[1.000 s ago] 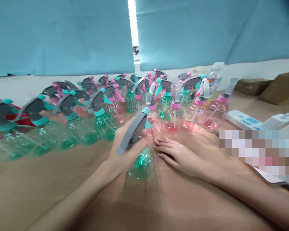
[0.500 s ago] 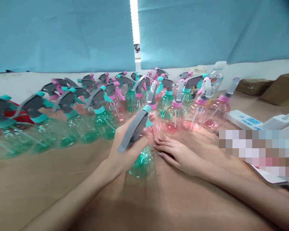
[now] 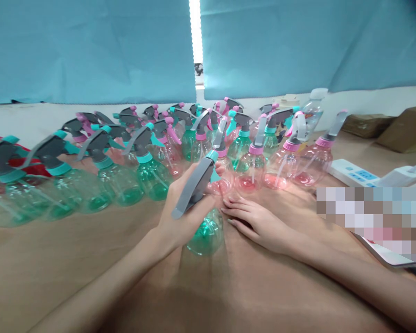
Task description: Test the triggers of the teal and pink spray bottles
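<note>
A clear green spray bottle (image 3: 206, 236) with a grey and turquoise trigger head stands upright on the table in front of me. My left hand (image 3: 183, 203) is wrapped round its neck, just under the grey lever, and hides the collar. Beside the bottle, my right hand (image 3: 251, 217) lies on the tabletop with its fingers stretched out and holds nothing. Its fingertips are close to the green bottle's right side. Just beyond the hands stands a pink spray bottle (image 3: 248, 173), one of several pink ones in a row.
Several green spray bottles (image 3: 125, 185) line the left, with more crowded behind. On the right are a white power strip (image 3: 353, 173), a plugged-in white adapter (image 3: 402, 179), and brown boxes (image 3: 402, 127). A clear capped bottle (image 3: 314, 113) stands at the back before a blue curtain (image 3: 90, 51).
The whole view has shifted very slightly. Both hands and the green spray bottle keep the same places relative to each other.
</note>
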A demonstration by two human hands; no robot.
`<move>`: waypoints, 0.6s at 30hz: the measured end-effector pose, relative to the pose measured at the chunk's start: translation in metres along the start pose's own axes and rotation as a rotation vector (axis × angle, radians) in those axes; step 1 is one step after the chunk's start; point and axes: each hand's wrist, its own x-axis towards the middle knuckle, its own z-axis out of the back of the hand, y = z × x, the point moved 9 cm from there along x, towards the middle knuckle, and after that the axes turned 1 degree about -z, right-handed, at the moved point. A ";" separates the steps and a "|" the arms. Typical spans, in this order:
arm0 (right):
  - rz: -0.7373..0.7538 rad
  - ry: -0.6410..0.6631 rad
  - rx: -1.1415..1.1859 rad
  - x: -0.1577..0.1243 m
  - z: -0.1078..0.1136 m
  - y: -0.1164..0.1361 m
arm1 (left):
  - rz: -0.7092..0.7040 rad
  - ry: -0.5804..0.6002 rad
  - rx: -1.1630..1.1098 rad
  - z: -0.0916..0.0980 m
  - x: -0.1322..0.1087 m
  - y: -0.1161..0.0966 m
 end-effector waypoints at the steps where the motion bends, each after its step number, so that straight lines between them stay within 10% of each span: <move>1: 0.001 -0.001 0.001 0.000 0.000 0.000 | 0.001 0.000 0.009 0.000 0.000 0.000; 18: -0.001 -0.007 0.003 0.000 0.001 0.002 | -0.013 -0.008 0.060 0.002 0.002 -0.003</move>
